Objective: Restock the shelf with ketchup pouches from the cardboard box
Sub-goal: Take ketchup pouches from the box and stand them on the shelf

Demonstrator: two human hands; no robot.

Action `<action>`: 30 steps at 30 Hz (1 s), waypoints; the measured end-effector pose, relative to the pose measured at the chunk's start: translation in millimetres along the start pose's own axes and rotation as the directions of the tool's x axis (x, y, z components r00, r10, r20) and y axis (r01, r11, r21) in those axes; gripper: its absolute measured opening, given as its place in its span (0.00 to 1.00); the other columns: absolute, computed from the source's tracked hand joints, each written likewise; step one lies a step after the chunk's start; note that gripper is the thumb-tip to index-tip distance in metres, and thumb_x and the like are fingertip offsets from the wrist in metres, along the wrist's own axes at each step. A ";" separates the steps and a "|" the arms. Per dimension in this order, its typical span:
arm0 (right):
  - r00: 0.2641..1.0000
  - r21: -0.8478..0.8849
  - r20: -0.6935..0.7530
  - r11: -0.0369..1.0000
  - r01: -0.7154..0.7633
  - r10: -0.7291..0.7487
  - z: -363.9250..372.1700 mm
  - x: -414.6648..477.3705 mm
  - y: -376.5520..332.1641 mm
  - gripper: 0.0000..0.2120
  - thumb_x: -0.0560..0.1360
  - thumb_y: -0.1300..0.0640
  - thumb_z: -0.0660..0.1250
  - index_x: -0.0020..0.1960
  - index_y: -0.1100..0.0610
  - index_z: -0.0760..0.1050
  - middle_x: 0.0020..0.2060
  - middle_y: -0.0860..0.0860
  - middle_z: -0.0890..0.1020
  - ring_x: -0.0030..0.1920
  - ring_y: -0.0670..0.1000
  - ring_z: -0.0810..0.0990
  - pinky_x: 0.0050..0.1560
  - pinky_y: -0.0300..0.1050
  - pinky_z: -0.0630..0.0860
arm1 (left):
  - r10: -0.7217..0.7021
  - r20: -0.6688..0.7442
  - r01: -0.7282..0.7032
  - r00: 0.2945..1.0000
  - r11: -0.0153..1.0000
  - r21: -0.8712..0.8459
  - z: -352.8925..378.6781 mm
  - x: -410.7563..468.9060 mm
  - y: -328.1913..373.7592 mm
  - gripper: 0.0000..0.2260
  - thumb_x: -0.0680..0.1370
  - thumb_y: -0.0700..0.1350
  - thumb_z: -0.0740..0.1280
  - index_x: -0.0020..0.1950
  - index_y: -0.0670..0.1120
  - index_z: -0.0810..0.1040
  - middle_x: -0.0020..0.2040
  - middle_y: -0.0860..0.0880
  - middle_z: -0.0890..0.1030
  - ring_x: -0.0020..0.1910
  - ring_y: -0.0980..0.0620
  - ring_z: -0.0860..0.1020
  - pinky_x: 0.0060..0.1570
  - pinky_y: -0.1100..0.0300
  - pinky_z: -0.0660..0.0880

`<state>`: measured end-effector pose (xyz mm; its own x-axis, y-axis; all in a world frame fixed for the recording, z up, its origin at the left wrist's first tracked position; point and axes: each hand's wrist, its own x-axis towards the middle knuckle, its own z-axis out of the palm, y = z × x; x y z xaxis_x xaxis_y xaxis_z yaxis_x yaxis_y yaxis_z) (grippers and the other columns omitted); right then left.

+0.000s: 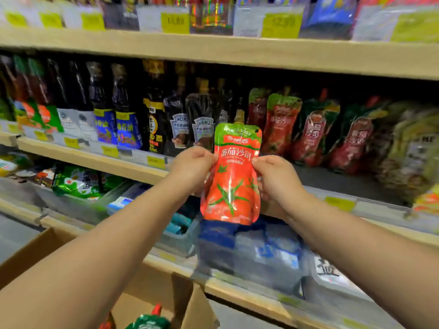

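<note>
A red and green ketchup pouch with a yellow spout is held upright in front of the middle shelf. My left hand pinches its left edge and my right hand pinches its right edge. Behind it, several similar ketchup pouches stand in a row on the middle shelf, right of centre. The open cardboard box sits at the bottom left, below my arms, with the tops of more pouches showing inside.
Dark sauce bottles fill the left part of the middle shelf. A bare stretch of shelf lies in front of the pouches at right. Bagged goods and plastic bins occupy the lower shelf. Price tags line the shelf edges.
</note>
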<state>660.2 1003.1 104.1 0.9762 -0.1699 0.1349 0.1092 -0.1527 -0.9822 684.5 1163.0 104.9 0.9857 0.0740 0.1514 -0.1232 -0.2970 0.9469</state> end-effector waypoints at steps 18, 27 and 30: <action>0.976 0.034 -0.211 0.999 -0.042 0.048 -47.5 110.7 -15.6 0.07 0.78 0.58 0.61 0.41 0.52 0.71 0.34 0.48 0.76 0.28 0.49 0.77 0.36 0.44 0.79 | -0.113 -0.033 0.113 0.993 0.993 0.021 96.1 121.5 48.7 0.12 0.76 0.51 0.63 0.43 0.43 0.78 0.51 0.35 0.82 0.51 0.37 0.81 0.54 0.44 0.78; 0.989 0.079 -0.128 0.995 -0.067 0.076 -44.3 98.2 2.0 0.10 0.77 0.61 0.62 0.58 0.56 0.73 0.39 0.51 0.78 0.40 0.52 0.79 0.54 0.54 0.79 | 0.021 -0.077 -0.025 0.997 0.998 -0.056 88.3 85.1 20.6 0.12 0.74 0.43 0.66 0.57 0.46 0.70 0.53 0.40 0.79 0.44 0.40 0.79 0.45 0.51 0.76; 0.982 0.040 -0.180 0.998 -0.052 0.058 -43.9 91.6 8.9 0.08 0.75 0.61 0.62 0.54 0.56 0.74 0.52 0.58 0.79 0.53 0.58 0.79 0.59 0.58 0.76 | 0.121 -0.062 -0.105 0.991 0.972 0.209 82.9 58.6 26.4 0.19 0.73 0.44 0.63 0.63 0.48 0.67 0.53 0.51 0.74 0.42 0.49 0.78 0.46 0.53 0.76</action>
<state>742.4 943.4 113.4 0.9312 -0.3509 0.0990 0.0660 -0.1047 -0.9923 748.5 1080.6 115.3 0.9546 0.0965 0.2820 -0.1996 -0.4956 0.8453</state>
